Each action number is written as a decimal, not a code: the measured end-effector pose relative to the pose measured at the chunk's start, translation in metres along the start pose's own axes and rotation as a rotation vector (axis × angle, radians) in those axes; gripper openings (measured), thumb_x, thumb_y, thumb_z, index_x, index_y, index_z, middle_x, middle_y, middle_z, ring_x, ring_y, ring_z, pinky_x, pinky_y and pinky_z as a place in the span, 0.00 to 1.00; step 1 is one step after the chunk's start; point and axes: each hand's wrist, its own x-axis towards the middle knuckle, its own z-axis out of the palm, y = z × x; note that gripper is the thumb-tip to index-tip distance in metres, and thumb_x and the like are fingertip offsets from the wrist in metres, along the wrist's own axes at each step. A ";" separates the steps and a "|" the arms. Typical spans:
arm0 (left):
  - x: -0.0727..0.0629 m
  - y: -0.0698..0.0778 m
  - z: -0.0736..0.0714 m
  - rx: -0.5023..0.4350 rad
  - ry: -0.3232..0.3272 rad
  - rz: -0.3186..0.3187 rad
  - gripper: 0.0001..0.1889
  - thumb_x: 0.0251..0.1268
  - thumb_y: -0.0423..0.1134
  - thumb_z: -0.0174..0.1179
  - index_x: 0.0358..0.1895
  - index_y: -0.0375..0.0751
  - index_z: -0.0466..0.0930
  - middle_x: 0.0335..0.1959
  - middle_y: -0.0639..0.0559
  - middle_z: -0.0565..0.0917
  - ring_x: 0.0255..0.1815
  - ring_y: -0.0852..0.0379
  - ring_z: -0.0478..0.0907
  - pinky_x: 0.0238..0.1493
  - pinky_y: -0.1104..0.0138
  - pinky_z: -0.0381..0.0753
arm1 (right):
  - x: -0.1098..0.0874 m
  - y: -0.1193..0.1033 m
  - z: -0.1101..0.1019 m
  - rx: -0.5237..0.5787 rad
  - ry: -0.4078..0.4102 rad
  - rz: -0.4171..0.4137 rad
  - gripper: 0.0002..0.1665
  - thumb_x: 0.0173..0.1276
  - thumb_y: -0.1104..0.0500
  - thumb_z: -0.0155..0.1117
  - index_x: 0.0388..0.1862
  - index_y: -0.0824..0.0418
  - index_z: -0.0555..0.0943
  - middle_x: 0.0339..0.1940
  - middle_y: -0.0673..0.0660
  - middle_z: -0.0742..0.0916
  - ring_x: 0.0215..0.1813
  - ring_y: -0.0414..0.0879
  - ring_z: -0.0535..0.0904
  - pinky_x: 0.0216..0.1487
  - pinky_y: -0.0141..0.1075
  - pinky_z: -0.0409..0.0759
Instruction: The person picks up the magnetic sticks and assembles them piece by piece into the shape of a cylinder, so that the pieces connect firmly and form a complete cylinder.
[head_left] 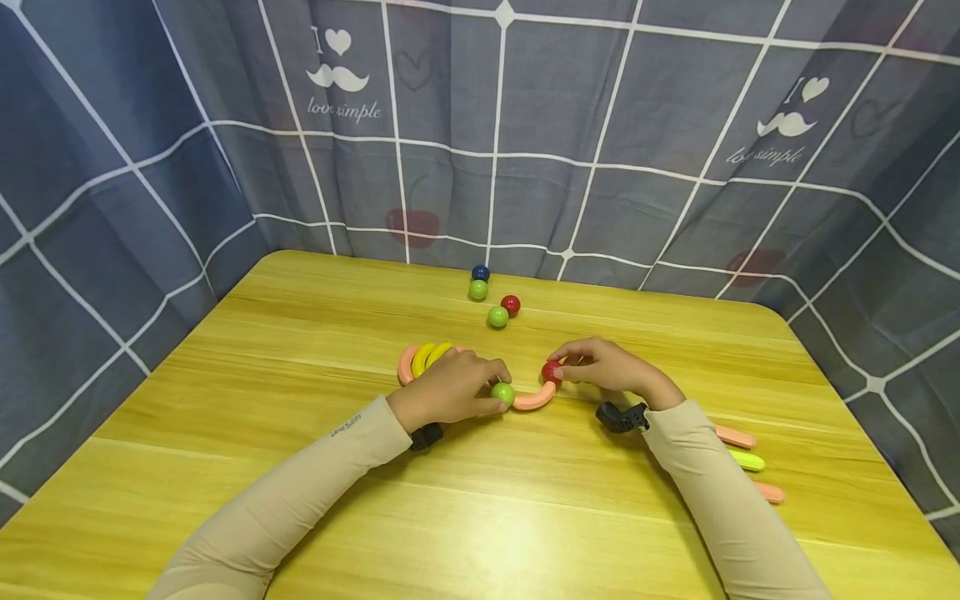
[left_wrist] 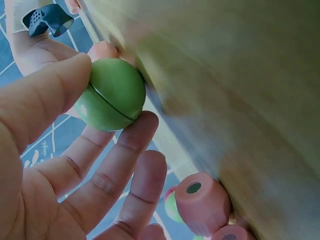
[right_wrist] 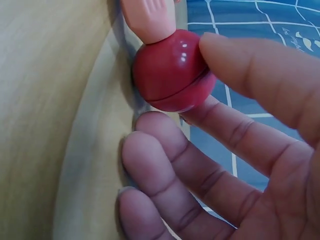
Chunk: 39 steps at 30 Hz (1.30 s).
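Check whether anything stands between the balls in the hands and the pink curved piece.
Nothing visible does: the left hand holds the green ball and the right hand the red ball, each at an end of the pink curved piece.

A wood-grained table [head_left: 337, 317] bears balls [head_left: 498, 317], curved pieces [head_left: 535, 399] and, partly hidden, seemingly straight sticks [head_left: 747, 460].

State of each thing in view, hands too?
Left hand: pinching.
Right hand: pinching.
Glossy green ball: held, left hand.
Glossy red ball: held, right hand.
Curved pink stick: touching held red ball.
Glossy blue ball: unheld.
Other green balls: unheld.
Other red ball: unheld.
Curved yellow sticks: partly hidden.
Other curved pink sticks: partly hidden.
Straight pink sticks: partly hidden.
Straight yellow-green stick: partly hidden.
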 end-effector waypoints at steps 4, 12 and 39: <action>0.000 0.000 0.000 0.003 0.003 0.003 0.18 0.74 0.48 0.73 0.59 0.42 0.87 0.45 0.51 0.92 0.49 0.51 0.88 0.62 0.51 0.77 | -0.002 0.003 0.001 0.041 0.000 -0.010 0.18 0.80 0.66 0.66 0.62 0.76 0.82 0.46 0.61 0.91 0.47 0.45 0.84 0.52 0.32 0.82; 0.000 -0.001 0.000 -0.002 0.010 0.031 0.18 0.73 0.48 0.74 0.58 0.43 0.87 0.44 0.52 0.92 0.45 0.54 0.88 0.61 0.53 0.78 | -0.003 0.008 0.000 0.095 -0.015 0.014 0.16 0.77 0.67 0.70 0.58 0.76 0.83 0.48 0.58 0.90 0.49 0.47 0.84 0.52 0.32 0.83; -0.007 -0.028 -0.029 0.093 0.094 -0.220 0.17 0.73 0.40 0.70 0.61 0.40 0.89 0.36 0.54 0.89 0.44 0.48 0.86 0.51 0.49 0.81 | -0.009 0.012 -0.005 0.102 0.007 0.030 0.16 0.76 0.68 0.68 0.58 0.76 0.82 0.50 0.61 0.89 0.47 0.43 0.83 0.50 0.31 0.82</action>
